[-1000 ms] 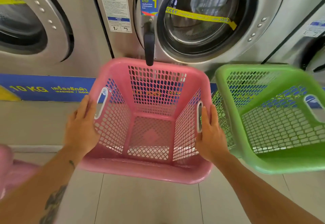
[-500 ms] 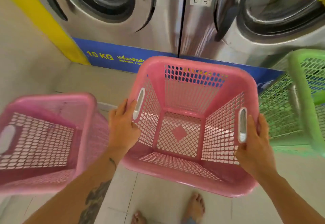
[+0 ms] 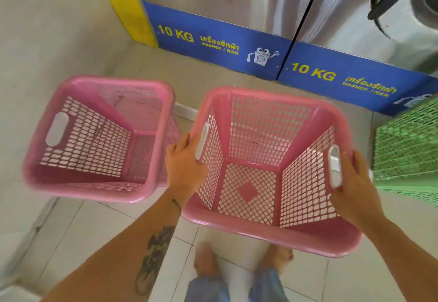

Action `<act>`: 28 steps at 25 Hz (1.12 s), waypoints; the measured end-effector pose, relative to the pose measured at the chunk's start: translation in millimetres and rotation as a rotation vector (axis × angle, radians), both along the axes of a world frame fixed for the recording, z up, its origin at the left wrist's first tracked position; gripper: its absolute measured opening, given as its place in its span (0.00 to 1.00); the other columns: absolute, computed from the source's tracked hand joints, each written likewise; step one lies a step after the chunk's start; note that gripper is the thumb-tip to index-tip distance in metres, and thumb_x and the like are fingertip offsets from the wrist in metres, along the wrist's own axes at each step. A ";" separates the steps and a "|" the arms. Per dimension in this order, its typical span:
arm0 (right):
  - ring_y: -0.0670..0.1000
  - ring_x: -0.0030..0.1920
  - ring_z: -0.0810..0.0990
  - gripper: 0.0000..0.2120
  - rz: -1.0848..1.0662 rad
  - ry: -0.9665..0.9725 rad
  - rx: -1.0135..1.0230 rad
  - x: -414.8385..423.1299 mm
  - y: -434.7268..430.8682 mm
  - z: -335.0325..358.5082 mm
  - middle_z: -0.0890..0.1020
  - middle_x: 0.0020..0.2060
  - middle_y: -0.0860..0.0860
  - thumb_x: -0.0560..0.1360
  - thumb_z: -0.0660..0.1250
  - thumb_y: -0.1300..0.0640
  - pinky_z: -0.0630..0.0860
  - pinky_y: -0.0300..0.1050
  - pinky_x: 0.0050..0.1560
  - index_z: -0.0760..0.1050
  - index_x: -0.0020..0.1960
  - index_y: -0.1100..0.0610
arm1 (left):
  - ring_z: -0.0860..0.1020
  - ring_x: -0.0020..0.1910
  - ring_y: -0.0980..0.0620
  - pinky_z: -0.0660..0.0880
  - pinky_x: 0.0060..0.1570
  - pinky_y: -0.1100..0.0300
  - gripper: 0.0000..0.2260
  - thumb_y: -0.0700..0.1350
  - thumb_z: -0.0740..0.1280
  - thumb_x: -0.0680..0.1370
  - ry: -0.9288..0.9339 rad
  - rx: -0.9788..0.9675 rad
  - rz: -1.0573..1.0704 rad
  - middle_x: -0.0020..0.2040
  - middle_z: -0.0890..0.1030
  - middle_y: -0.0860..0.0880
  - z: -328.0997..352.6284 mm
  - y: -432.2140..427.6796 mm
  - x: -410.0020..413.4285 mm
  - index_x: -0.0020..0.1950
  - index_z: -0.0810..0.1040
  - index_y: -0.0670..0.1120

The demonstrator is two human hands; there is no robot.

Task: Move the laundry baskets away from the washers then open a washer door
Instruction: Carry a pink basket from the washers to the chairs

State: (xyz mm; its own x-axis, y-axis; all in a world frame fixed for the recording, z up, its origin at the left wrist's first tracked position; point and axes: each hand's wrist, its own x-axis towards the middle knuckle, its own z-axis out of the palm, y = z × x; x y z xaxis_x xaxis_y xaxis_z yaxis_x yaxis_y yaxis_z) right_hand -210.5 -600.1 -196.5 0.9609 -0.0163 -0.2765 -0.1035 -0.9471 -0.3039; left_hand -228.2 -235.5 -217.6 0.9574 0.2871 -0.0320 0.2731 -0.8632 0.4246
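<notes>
Pink basket (image 3: 251, 159) held between both hands' grip at its handles

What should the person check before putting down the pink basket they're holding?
1. Both hands gripping: left hand and right hand hold the side handles of the pink plastic mesh laundry basket. Ok.
2. Basket empty: only its mesh bottom shows. Ok.
3. Other pink plastic basket apart: a gap shows beside the left hand. Ok.
4. Bare feet out of the way: they are under the held basket's near edge. Not ok.
5. Green plastic basket moved away: it sits by the blue washer base. Not ok.
6. Washer door free: mostly out of view. Cannot tell.
</notes>
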 end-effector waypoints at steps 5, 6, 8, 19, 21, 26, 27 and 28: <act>0.68 0.58 0.74 0.45 0.025 0.036 -0.069 8.9 21.3 -42.9 0.55 0.74 0.54 0.67 0.69 0.65 0.77 0.65 0.48 0.48 0.76 0.55 | 0.71 0.54 0.55 0.57 0.57 0.61 0.38 0.30 0.63 0.64 -0.040 -0.137 0.099 0.58 0.76 0.55 -40.7 7.8 -2.6 0.70 0.71 0.57; 0.69 0.58 0.74 0.46 0.026 0.037 -0.087 8.2 23.8 -52.0 0.55 0.74 0.55 0.66 0.70 0.66 0.77 0.65 0.48 0.47 0.76 0.55 | 0.68 0.56 0.60 0.56 0.59 0.60 0.38 0.29 0.63 0.63 -0.070 -0.132 0.091 0.60 0.76 0.54 -48.4 9.0 -5.5 0.70 0.70 0.56; 0.69 0.58 0.73 0.48 0.028 0.028 -0.123 5.8 24.7 -67.1 0.53 0.74 0.56 0.65 0.70 0.67 0.78 0.65 0.47 0.46 0.76 0.56 | 0.60 0.59 0.66 0.53 0.63 0.59 0.39 0.28 0.63 0.64 -0.098 -0.134 0.073 0.66 0.73 0.52 -59.4 10.3 -11.4 0.72 0.69 0.55; 0.64 0.68 0.69 0.33 0.134 0.196 -0.097 -32.3 21.8 -14.4 0.62 0.73 0.55 0.71 0.68 0.57 0.74 0.59 0.60 0.59 0.73 0.50 | 0.78 0.56 0.46 0.82 0.42 0.53 0.28 0.31 0.63 0.70 0.440 -0.305 0.054 0.68 0.69 0.50 -23.1 24.3 -26.0 0.66 0.75 0.51; 0.61 0.69 0.68 0.30 0.098 0.201 -0.030 -40.6 21.3 20.2 0.65 0.73 0.54 0.73 0.65 0.54 0.72 0.59 0.63 0.61 0.74 0.48 | 0.81 0.43 0.48 0.81 0.32 0.52 0.22 0.32 0.62 0.70 0.448 -0.350 0.062 0.60 0.74 0.49 12.7 17.3 -22.3 0.60 0.77 0.49; 0.55 0.74 0.62 0.31 0.049 0.207 0.029 -57.6 -9.0 112.2 0.60 0.76 0.51 0.77 0.64 0.51 0.64 0.55 0.72 0.57 0.77 0.50 | 0.80 0.33 0.57 0.75 0.28 0.65 0.22 0.36 0.58 0.74 0.341 -0.439 -0.070 0.61 0.80 0.49 114.6 -41.2 -10.2 0.65 0.76 0.49; 0.55 0.74 0.62 0.31 0.038 0.183 0.033 -56.9 -20.1 130.0 0.60 0.76 0.51 0.77 0.64 0.52 0.63 0.54 0.72 0.58 0.77 0.51 | 0.78 0.31 0.61 0.71 0.26 0.70 0.20 0.35 0.58 0.75 0.308 -0.459 -0.121 0.60 0.80 0.50 135.8 -59.7 -5.3 0.64 0.77 0.48; 0.55 0.74 0.62 0.31 0.028 0.153 0.041 -55.9 -32.6 145.1 0.62 0.76 0.51 0.76 0.65 0.52 0.63 0.52 0.72 0.59 0.76 0.52 | 0.77 0.32 0.63 0.69 0.28 0.74 0.19 0.35 0.58 0.76 0.269 -0.465 -0.171 0.59 0.81 0.51 156.1 -79.5 -1.3 0.63 0.78 0.48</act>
State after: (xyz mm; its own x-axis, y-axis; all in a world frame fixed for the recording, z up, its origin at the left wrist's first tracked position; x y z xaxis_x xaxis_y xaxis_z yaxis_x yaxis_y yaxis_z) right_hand -266.5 -632.7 -51.4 0.9075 0.0247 -0.4192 -0.1248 -0.9373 -0.3253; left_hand -229.5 -315.1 -61.5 0.9296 0.0255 -0.3676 0.2967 -0.6435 0.7056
